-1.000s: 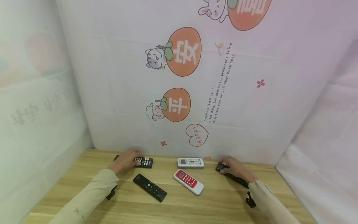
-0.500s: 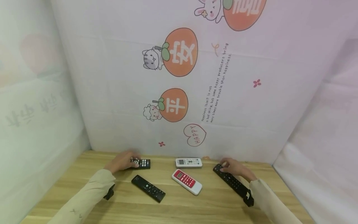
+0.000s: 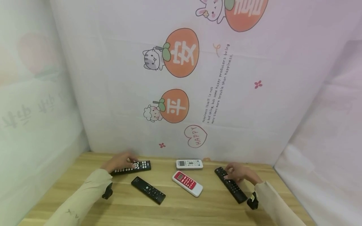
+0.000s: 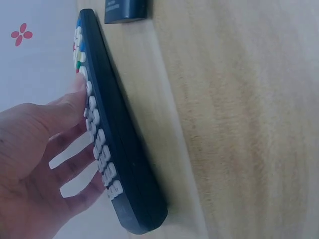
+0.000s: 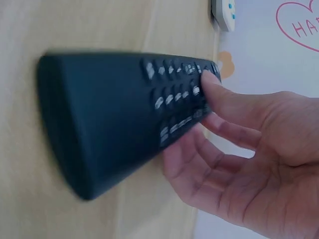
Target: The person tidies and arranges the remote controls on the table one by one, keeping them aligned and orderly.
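At the back left of the wooden table, my left hand grips a black remote control with white buttons. The left wrist view has the thumb against its button face and the other fingers along the far edge; the remote is seen side-on. On the right, my right hand holds a long black remote control near its far end. Its thumb presses on the buttons while the fingers curl at the edge. The near end of that remote is blurred in the right wrist view.
Between the hands lie a white remote, a red-and-white remote and another black remote. A printed white cloth rises behind the table, with more cloth at both sides. Each wrist wears a small black device.
The left remote has turned, its left end coming nearer to me, and that hand has shifted slightly left. The right remote has swung to a steeper angle. The view has drifted a little.
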A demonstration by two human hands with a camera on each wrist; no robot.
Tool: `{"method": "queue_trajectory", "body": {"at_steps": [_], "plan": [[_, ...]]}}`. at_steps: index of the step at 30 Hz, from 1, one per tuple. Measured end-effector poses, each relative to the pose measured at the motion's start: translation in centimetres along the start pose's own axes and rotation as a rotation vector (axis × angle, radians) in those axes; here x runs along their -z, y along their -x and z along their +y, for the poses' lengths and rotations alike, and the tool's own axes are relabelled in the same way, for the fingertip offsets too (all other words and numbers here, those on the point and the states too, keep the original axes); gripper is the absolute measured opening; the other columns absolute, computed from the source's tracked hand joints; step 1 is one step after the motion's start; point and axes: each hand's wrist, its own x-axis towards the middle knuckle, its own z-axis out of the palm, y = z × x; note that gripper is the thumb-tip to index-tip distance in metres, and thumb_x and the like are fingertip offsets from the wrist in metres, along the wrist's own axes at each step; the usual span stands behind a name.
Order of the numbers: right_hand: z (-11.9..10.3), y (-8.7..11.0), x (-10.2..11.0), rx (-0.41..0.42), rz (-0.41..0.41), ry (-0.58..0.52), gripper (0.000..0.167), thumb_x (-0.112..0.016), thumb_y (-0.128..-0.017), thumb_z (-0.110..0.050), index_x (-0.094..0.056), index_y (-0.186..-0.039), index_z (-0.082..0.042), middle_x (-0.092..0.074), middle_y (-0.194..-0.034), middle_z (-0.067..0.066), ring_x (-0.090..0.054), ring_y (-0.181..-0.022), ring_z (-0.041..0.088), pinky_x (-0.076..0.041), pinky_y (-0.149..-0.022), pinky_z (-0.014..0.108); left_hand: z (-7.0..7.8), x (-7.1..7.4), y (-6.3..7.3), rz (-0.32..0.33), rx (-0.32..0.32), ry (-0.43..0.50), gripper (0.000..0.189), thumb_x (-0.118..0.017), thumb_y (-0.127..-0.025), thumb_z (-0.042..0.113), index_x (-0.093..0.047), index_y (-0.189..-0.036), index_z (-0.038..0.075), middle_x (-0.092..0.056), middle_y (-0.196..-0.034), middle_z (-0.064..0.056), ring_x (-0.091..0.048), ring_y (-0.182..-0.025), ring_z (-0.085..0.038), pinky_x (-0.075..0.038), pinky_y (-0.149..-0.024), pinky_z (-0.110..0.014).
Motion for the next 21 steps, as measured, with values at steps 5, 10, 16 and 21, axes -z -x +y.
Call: {"method": "queue_trajectory", "body": {"at_steps": [5,10,16,21], "plan": [[-0.4,0.1,-0.9,-0.062,0.064,-0.047,0.038,-0.075,-0.097,-0.013,-0.059,-0.125,0.008,-0.063,-0.086,0.010,-0.058,-0.073,0.020,-0.061,-0.067,0.041,-0.4,-0.3,0.2,0.024,0.009,0.019,0.029,-0.077,-0.093,0.016,-0.075,-0.117,-0.001,-0.075,-0.112,-0.017,-0.070,-0.103,-0.035,-0.058,-0.091,-0.055],[-0.7,0.3,-1.2,-0.091,0.109,-0.090,0.037,-0.072,-0.097,-0.012,-0.060,-0.125,0.008,-0.064,-0.090,0.011,-0.062,-0.079,0.022,-0.062,-0.072,0.046,-0.2,-0.3,0.1,0.057,0.030,0.011,0.025,-0.076,-0.094,0.014,-0.076,-0.115,0.000,-0.075,-0.112,-0.017,-0.070,-0.104,-0.036,-0.058,-0.093,-0.056],[-0.6,0.5,-1.6,-0.093,0.113,-0.184,0.044,-0.072,-0.098,-0.012,-0.057,-0.133,0.010,-0.064,-0.091,0.013,-0.062,-0.079,0.025,-0.063,-0.073,0.046,0.0,-0.6,0.0,0.085,0.065,-0.031,0.022,-0.075,-0.095,0.014,-0.077,-0.113,0.003,-0.074,-0.112,-0.016,-0.070,-0.103,-0.035,-0.058,-0.091,-0.054],[-1.0,1.0,-2.0,-0.081,0.080,-0.258,0.052,-0.073,-0.098,-0.015,-0.053,-0.140,0.009,-0.068,-0.103,0.017,-0.066,-0.084,0.025,-0.063,-0.076,0.046,0.5,-0.7,0.0,0.087,0.098,-0.025,0.024,-0.075,-0.094,0.013,-0.076,-0.115,0.002,-0.073,-0.112,-0.017,-0.069,-0.102,-0.035,-0.059,-0.088,-0.053]]}}
